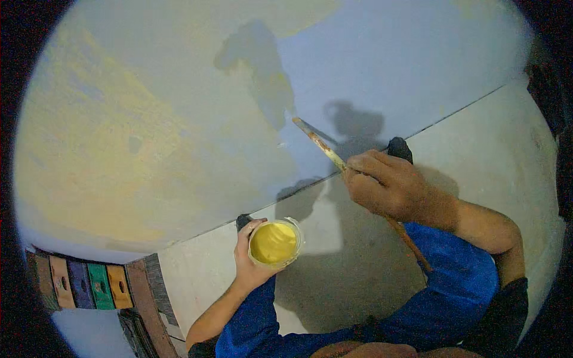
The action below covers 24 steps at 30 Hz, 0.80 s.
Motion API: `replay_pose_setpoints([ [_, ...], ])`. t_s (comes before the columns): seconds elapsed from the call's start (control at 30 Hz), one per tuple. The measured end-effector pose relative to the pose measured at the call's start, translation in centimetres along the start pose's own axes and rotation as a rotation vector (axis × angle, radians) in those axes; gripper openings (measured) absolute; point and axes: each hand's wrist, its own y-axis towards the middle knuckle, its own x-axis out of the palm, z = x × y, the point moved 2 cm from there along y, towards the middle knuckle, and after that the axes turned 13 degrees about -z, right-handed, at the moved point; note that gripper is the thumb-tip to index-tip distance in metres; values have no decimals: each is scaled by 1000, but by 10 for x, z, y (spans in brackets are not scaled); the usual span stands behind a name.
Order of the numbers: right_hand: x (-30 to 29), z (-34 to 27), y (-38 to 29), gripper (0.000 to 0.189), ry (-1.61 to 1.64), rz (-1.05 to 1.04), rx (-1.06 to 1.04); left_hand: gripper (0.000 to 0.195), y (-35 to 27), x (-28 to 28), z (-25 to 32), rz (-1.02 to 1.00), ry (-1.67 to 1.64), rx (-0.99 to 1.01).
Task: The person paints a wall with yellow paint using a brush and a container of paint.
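My right hand (391, 188) grips a long-handled paintbrush (324, 147) by its middle. The brush end points up and left, right by the painted wall (344, 58); I cannot tell whether it touches. Its thin brown handle runs back under my wrist towards my blue trouser leg (452, 273). In my left hand (250, 262) is a clear plastic cup of yellow paint (274, 244), held upright low in front of me. The wall is pale blue on the right, with streaky yellow and grey-green areas to the left.
The wall meets a pale tiled floor (474, 147) along a slanting dark line. My dark shoe tips (399, 150) are near that line. At the lower left stands a row of coloured panels with dark holes (98, 286). Shadows fall across wall and floor.
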Motion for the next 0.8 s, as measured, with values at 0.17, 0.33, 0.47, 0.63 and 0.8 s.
replay_pose_setpoints([
  [0.17, -13, 2, 7, 21, -51, 187, 15, 98, -3, 1, -3, 37, 7, 20],
  [0.33, 3, 3, -1, 24, -36, 61, -14, 95, 1, 2, 3, 28, 51, 10],
  [0.47, 6, 3, -6, 25, -37, -62, 5, 96, 1, 1, -1, 26, -3, -15],
  [0.63, 4, 1, 0, 24, 26, 64, -6, 97, -1, -1, 3, 15, 115, 29],
  [0.8, 12, -3, 1, 17, -32, -25, -6, 98, -4, 3, -2, 21, 0, -13],
])
